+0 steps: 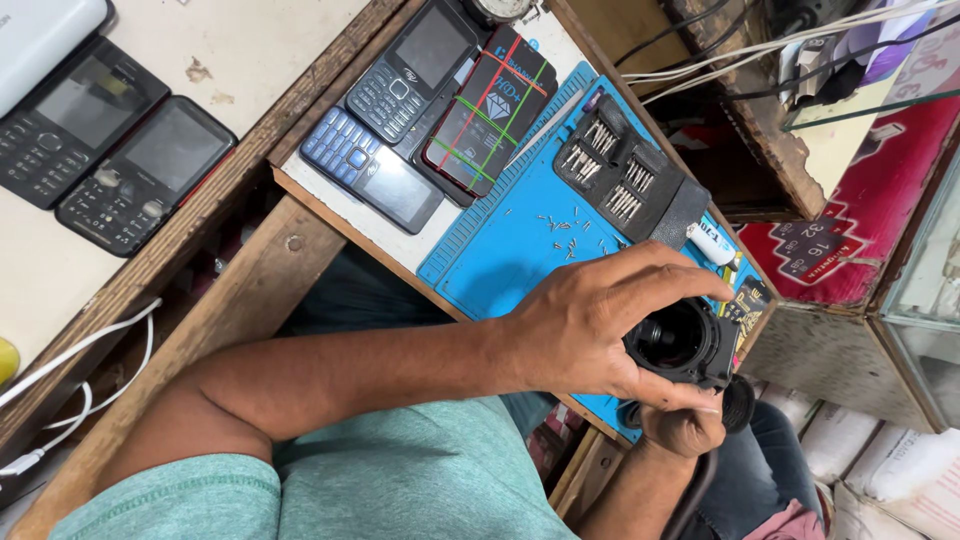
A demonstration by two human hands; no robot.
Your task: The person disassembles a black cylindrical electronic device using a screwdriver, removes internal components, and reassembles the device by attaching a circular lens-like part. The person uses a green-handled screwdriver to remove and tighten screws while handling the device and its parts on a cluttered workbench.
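**Both hands closed on black lens housing over mat edge**

Nearest the camera, the left hand (590, 325) reached rightward, fingers curled over the black cylindrical housing (683, 345). Its open barrel faced the camera, above the blue work mat (500, 260). Right hand (685, 425) gripped it from beneath. Bit case (625, 180) lay farther off.

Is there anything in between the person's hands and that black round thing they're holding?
No, nothing visible. The left hand wraps right over the black round part, fingers touching it. The right hand grips it from underneath. The loose tiny screws and the bit case lie apart on the blue mat.
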